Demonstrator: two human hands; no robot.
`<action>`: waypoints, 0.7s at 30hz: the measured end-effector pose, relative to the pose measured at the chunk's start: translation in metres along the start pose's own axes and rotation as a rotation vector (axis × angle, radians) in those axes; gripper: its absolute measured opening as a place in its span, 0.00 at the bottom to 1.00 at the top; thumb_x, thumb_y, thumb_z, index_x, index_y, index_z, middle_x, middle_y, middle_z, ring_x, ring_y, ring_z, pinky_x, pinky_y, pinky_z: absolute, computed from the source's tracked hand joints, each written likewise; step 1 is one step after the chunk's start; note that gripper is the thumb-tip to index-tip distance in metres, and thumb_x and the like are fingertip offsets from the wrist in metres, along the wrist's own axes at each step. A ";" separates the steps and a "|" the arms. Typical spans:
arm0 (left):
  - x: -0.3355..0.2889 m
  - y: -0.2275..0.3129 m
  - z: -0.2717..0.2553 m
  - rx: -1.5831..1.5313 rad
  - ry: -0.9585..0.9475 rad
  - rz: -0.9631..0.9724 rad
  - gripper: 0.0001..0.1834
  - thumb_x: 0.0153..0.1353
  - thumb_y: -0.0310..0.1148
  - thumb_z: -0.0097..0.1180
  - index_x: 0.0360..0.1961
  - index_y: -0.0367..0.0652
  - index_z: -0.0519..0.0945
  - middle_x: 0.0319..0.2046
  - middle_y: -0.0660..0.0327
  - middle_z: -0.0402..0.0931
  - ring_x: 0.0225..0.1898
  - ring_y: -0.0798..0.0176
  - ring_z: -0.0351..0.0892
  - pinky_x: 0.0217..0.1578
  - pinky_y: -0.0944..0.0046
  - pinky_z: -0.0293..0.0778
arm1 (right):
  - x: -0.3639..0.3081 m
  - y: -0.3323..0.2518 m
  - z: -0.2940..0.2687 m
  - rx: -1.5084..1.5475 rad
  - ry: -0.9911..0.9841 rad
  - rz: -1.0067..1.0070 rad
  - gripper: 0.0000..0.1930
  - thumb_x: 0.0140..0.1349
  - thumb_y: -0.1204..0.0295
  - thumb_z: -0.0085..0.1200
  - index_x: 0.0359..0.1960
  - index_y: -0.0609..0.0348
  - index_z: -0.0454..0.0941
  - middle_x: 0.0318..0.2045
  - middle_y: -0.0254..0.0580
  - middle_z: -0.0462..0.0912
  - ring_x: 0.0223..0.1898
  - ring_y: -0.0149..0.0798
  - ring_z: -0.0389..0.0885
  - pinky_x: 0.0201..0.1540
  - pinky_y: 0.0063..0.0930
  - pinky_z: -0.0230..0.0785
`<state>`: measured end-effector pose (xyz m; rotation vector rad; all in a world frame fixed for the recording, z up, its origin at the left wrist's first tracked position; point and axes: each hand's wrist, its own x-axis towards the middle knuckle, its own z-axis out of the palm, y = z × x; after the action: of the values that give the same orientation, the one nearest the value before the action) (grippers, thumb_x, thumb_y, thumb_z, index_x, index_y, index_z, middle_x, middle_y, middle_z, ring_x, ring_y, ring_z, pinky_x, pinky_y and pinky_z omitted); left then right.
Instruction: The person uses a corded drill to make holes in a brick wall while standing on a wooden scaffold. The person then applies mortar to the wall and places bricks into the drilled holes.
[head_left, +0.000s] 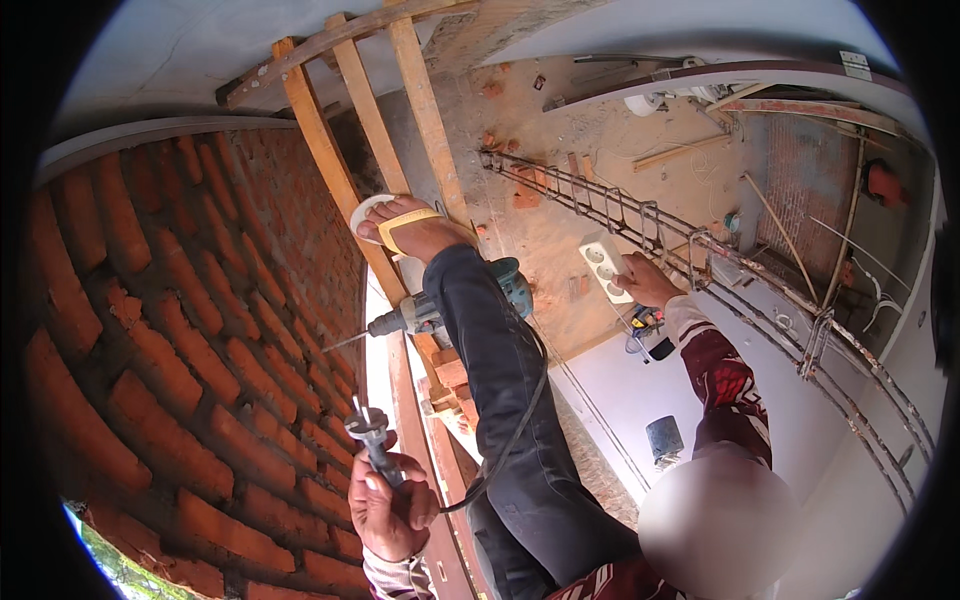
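My left hand (393, 512), at the lower middle, is closed around a grey two-pin power plug (370, 425), prongs pointing up. A dark cord runs from beside that hand up along my trouser leg (490, 350). Further right and higher, my right hand (650, 281) grips the near end of a white multi-socket power strip (603, 265), its round sockets facing up. A teal and grey power drill (413, 313) lies on the wooden planks, partly hidden behind my leg. Its long bit points toward the brick wall (180, 350).
Wooden slats (425, 110) support my sandalled foot (410, 228). A rusty rebar frame (700, 240) slants past my right arm. Far below, the sandy floor (560, 130) holds loose bricks, timber and a yellow-black tool (645, 320). A dark bucket-like object (664, 438) stands lower right. A blurred patch hides part of that side.
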<state>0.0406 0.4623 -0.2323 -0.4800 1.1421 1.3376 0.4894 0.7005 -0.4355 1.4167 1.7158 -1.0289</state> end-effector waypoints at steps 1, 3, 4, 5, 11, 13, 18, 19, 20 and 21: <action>0.001 -0.005 0.017 0.110 -0.039 0.024 0.24 0.74 0.43 0.50 0.60 0.33 0.70 0.34 0.54 0.81 0.13 0.73 0.65 0.14 0.72 0.61 | -0.017 -0.002 -0.005 0.101 0.007 -0.001 0.23 0.64 0.63 0.58 0.54 0.67 0.75 0.46 0.56 0.76 0.50 0.50 0.79 0.54 0.39 0.71; -0.005 -0.008 0.059 0.244 -0.091 -0.094 0.22 0.73 0.40 0.54 0.57 0.32 0.72 0.33 0.57 0.80 0.15 0.75 0.66 0.16 0.74 0.63 | -0.054 -0.039 -0.022 0.305 0.004 -0.017 0.21 0.65 0.63 0.59 0.53 0.67 0.76 0.46 0.53 0.76 0.45 0.44 0.80 0.49 0.35 0.73; -0.004 -0.014 0.076 0.265 -0.168 -0.158 0.19 0.73 0.38 0.54 0.55 0.34 0.74 0.34 0.59 0.79 0.17 0.76 0.67 0.18 0.75 0.64 | -0.073 -0.054 -0.025 0.394 0.068 -0.065 0.19 0.66 0.65 0.60 0.53 0.66 0.77 0.46 0.46 0.76 0.38 0.35 0.78 0.43 0.29 0.74; -0.003 -0.022 0.093 0.324 -0.163 -0.225 0.17 0.73 0.36 0.53 0.54 0.34 0.75 0.35 0.60 0.79 0.18 0.77 0.67 0.19 0.76 0.64 | -0.087 -0.066 -0.027 0.444 0.085 -0.077 0.19 0.66 0.65 0.60 0.53 0.66 0.77 0.45 0.45 0.76 0.37 0.34 0.78 0.42 0.29 0.74; 0.028 -0.095 0.130 0.343 -0.195 -0.378 0.14 0.71 0.34 0.54 0.48 0.32 0.77 0.30 0.61 0.79 0.21 0.70 0.79 0.18 0.73 0.73 | -0.161 -0.108 -0.026 0.681 0.180 -0.189 0.20 0.65 0.69 0.61 0.56 0.67 0.75 0.43 0.39 0.74 0.40 0.30 0.77 0.41 0.26 0.76; 0.035 -0.099 0.128 0.387 -0.171 -0.359 0.14 0.71 0.35 0.55 0.48 0.33 0.78 0.30 0.60 0.79 0.19 0.70 0.77 0.17 0.72 0.71 | -0.175 -0.122 -0.030 0.751 0.199 -0.215 0.21 0.66 0.71 0.60 0.58 0.66 0.73 0.45 0.40 0.73 0.44 0.33 0.78 0.45 0.27 0.80; 0.031 -0.091 0.138 0.641 -0.175 -0.302 0.14 0.69 0.36 0.57 0.45 0.34 0.81 0.27 0.59 0.80 0.17 0.69 0.74 0.18 0.69 0.70 | -0.195 -0.118 -0.035 0.742 0.219 -0.260 0.23 0.68 0.70 0.59 0.62 0.66 0.70 0.49 0.40 0.74 0.48 0.33 0.79 0.50 0.30 0.78; 0.029 -0.091 0.142 0.755 -0.183 -0.253 0.14 0.68 0.37 0.59 0.44 0.35 0.82 0.26 0.57 0.80 0.18 0.66 0.76 0.20 0.66 0.72 | -0.198 -0.116 -0.033 0.724 0.226 -0.246 0.24 0.68 0.70 0.59 0.62 0.66 0.70 0.49 0.41 0.75 0.48 0.33 0.79 0.50 0.30 0.78; 0.026 -0.091 0.147 0.865 -0.193 -0.205 0.14 0.67 0.37 0.60 0.44 0.36 0.83 0.25 0.55 0.80 0.18 0.62 0.78 0.22 0.63 0.73 | -0.202 -0.114 -0.032 0.704 0.232 -0.230 0.24 0.68 0.70 0.59 0.63 0.66 0.70 0.49 0.41 0.75 0.48 0.34 0.80 0.50 0.30 0.78; 0.021 -0.093 0.151 0.974 -0.203 -0.154 0.14 0.65 0.37 0.62 0.43 0.36 0.83 0.25 0.53 0.80 0.19 0.59 0.80 0.24 0.60 0.75 | -0.206 -0.113 -0.033 0.683 0.238 -0.214 0.24 0.68 0.70 0.59 0.63 0.66 0.70 0.49 0.42 0.75 0.48 0.34 0.80 0.50 0.29 0.78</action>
<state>0.1771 0.5762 -0.2160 0.2722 1.3891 0.5553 0.4150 0.6262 -0.2231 1.8524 1.7953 -1.7388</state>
